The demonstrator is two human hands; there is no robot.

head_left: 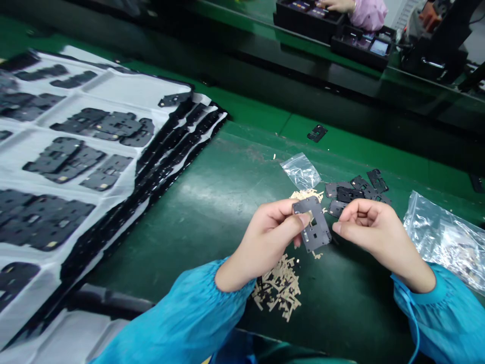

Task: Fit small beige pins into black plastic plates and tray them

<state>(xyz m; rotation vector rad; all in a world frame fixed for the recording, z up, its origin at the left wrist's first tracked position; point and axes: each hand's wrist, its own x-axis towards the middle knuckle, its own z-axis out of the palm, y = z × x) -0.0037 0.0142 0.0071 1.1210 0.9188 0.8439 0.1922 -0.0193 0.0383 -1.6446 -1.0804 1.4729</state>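
Note:
My left hand grips a dark grey plate with small cutouts, its thumb on the plate's face beside a small beige piece. To the right of the plate is my right hand, its fingers curled and thumb and index finger close together; whether something tiny is between them cannot be made out. Below my left hand lies a pile of small beige pieces. A second beige pile shows behind the held plate. Several loose dark plates lie behind my right hand.
White trays holding dark plates are stacked at the left. A small clear bag and a larger bag lie on the green table. One dark plate lies farther back. Another person's hand is over black boxes.

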